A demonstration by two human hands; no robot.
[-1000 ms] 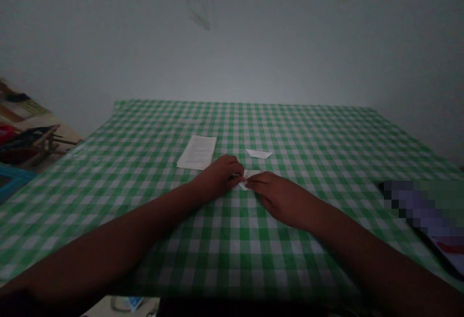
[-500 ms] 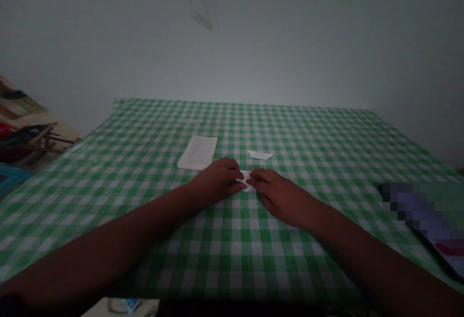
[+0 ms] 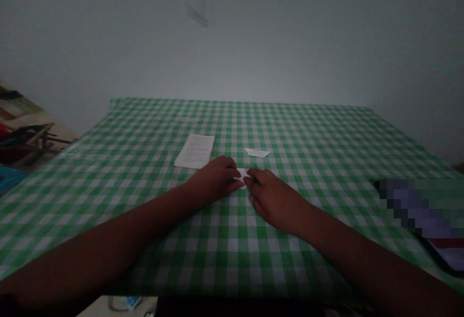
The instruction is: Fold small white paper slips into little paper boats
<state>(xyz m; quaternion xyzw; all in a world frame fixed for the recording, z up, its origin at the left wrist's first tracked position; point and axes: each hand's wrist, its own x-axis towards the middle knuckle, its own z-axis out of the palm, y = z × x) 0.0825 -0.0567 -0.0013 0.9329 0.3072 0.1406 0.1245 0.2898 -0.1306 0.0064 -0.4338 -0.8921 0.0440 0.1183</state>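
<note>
Though poorly lit, easy enough to read: at the back, a pale wall [image 3: 275,41]; in front, a broad desk [image 3: 311,138] spread with green-and-white checked cloth. At the right edge, a dark flat object [image 3: 416,220], masked by coarse blocks and impossible to identify. Near the middle, a right hand [image 3: 277,198], thumb and fingers pinching the right side of a small piece of paper [image 3: 242,172]; opposite, a left hand [image 3: 217,177], gripping the left side, exact contact partly hidden. Just beyond the left hand, a stack of printed sheets [image 3: 195,151], flat and unmoved over the past second; to its right, a boat-shaped folded paper [image 3: 257,152], also unmoved and untouched. Smallest, the small piece of paper, low over the cloth between both hands. Changed since a second ago: fingertips then nearly meeting, now slightly parted, baring white between; probably a fold under adjustment, not yet settled.
</note>
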